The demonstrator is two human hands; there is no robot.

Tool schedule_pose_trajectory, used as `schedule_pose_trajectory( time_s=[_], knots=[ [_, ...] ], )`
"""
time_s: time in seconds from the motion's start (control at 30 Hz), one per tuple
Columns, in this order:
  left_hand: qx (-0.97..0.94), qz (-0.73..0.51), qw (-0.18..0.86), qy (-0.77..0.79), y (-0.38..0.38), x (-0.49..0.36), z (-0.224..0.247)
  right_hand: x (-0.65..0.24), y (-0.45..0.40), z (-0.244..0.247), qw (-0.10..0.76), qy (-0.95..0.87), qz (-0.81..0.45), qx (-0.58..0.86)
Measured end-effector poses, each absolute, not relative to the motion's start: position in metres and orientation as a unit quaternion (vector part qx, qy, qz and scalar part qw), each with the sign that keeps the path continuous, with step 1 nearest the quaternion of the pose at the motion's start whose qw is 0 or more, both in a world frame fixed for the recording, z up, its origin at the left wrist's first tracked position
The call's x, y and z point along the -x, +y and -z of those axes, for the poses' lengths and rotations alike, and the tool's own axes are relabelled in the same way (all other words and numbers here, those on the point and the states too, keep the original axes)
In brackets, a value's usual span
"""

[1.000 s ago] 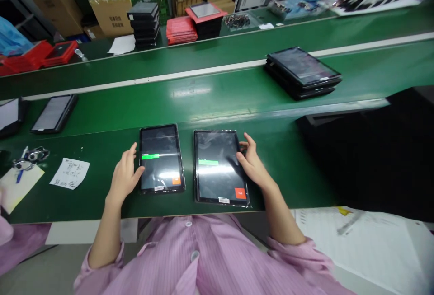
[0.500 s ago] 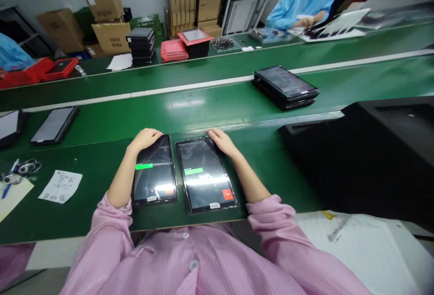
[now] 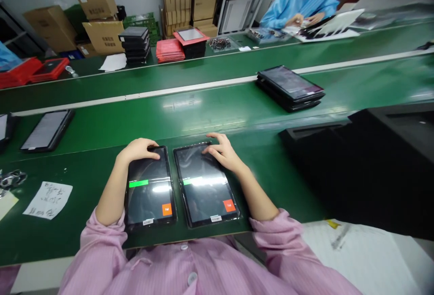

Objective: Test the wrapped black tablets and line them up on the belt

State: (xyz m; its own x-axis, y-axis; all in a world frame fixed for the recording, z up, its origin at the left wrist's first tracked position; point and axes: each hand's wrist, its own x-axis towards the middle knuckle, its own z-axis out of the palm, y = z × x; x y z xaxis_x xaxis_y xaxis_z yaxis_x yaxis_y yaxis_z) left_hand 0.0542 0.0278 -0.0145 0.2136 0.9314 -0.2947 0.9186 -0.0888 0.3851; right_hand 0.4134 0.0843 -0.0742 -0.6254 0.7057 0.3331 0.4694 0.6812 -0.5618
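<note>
Two tablets in clear film lie flat, side by side, on the green bench in front of me. The left tablet (image 3: pixel 149 200) and the right tablet (image 3: pixel 208 200) both show a green bar and an orange-red box on a dark screen. My left hand (image 3: pixel 139 149) is closed over the top edge of the left tablet, thumb on the glass and the other fingers partly hidden. At the top right corner of the other tablet is my right hand (image 3: pixel 224 152), its fingers apart. Its thumb is over the screen and a finger reaches past the edge.
A handwritten paper (image 3: pixel 49 200) lies to the left, below another tablet (image 3: pixel 45 130). Stacked tablets (image 3: pixel 290 87) sit on the green belt ahead. A large black box (image 3: pixel 356 164) stands at right. Across the line, a person in blue (image 3: pixel 288 3) works with their hands.
Both thumbs have come over the screens, and the right hand's fingers have spread. The left tablet's orange box shows more fully. The view has shifted slightly.
</note>
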Motion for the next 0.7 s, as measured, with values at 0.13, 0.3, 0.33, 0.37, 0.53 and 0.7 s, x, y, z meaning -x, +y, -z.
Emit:
schedule_pose_trajectory(
  time_s=[0.13,0.3,0.33,0.37,0.53,0.7],
  knots=[
    [-0.722,-0.029,0.215,0.657,0.030,-0.061,0.014,-0.409,0.083,0.078,0.281,-0.859,-0.215,0.370],
    [-0.758,0.005,0.235,0.608,0.028,-0.056,0.012,-0.414,0.084,0.073,0.308,-0.862,-0.272,0.296],
    [-0.756,0.006,0.238,0.610,0.027,-0.055,0.011,-0.416,0.085,0.073,0.331,-0.849,-0.278,0.305],
    [-0.749,0.003,0.242,0.617,0.026,-0.055,0.010,-0.418,0.087,0.073,0.355,-0.831,-0.280,0.322],
    [-0.720,-0.005,0.274,0.638,0.025,-0.058,0.005,-0.422,0.095,0.083,0.375,-0.817,-0.238,0.366],
    [-0.730,0.003,0.266,0.629,0.026,-0.057,0.005,-0.418,0.093,0.084,0.341,-0.851,-0.202,0.345]
  ],
)
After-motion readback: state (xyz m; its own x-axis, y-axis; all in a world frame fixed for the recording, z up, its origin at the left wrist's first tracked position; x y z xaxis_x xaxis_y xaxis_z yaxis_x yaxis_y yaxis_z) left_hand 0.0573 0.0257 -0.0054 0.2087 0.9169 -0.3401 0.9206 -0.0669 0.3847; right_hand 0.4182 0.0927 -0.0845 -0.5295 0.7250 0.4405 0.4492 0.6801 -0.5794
